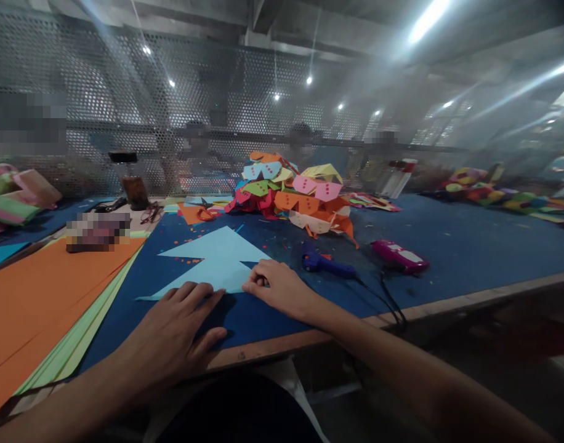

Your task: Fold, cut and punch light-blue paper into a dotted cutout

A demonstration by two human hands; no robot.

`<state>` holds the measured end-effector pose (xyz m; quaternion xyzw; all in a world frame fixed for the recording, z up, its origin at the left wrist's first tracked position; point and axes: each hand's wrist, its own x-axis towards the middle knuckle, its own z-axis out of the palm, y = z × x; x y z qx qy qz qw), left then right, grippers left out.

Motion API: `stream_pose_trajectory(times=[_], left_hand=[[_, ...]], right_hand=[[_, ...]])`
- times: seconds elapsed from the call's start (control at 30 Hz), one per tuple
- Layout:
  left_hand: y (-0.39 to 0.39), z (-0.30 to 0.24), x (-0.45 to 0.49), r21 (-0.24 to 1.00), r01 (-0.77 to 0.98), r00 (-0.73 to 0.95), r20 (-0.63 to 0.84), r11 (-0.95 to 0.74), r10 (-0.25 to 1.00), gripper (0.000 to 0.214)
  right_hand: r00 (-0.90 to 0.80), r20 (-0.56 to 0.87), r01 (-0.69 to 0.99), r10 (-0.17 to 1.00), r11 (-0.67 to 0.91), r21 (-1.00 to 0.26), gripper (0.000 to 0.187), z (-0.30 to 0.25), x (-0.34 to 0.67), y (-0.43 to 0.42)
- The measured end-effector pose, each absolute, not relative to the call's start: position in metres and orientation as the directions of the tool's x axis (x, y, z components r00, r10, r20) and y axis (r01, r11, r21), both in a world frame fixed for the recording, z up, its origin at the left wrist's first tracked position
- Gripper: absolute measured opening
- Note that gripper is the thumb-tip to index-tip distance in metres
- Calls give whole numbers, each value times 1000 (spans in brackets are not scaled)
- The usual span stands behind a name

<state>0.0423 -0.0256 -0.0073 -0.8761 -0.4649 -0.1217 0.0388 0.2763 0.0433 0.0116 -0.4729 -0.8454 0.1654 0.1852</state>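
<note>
A light blue sheet of paper (212,246), folded or cut into a zigzag, two-tiered shape with pointed corners, lies on the blue tabletop. My left hand (178,323) rests along its near edge, fingers stretched out and thumb apart. At the paper's near right corner is my right hand (282,286), its fingers curled and the thumb and forefinger closed at the paper's edge. Beyond my right hand lies a blue glue gun (326,263) with a dark cord.
Orange sheets (46,295) and pale green sheets (74,338) are stacked at left. Behind are orange-handled scissors (205,213), a pile of folded paper pieces (300,194) and a dark jar (136,184). A magenta object (399,256) sits at right. Perforated metal mesh (226,86) stands behind the table.
</note>
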Motion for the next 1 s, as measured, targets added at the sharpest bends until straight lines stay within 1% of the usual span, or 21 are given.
stream_pose_trajectory(times=[0.23,0.47,0.6,0.77,1.0], left_hand=[[-26,0,47,23,826,546,214,-563,810,45],[-25,0,47,16,826,550,195,-563,812,50],[-25,1,48,13,823,555,193,-568,809,49],[-26,3,53,31,827,547,185,-562,816,46],[-24,-2,51,49,819,556,177,-572,812,52]], right_hand=[[-438,151,758,886,454,-468,18,14,291,42],[-427,185,761,885,462,-456,18,10,301,41],[-423,188,763,886,460,-455,17,10,300,40],[-419,173,771,891,450,-450,19,12,298,39],[-411,172,776,895,443,-448,17,12,299,39]])
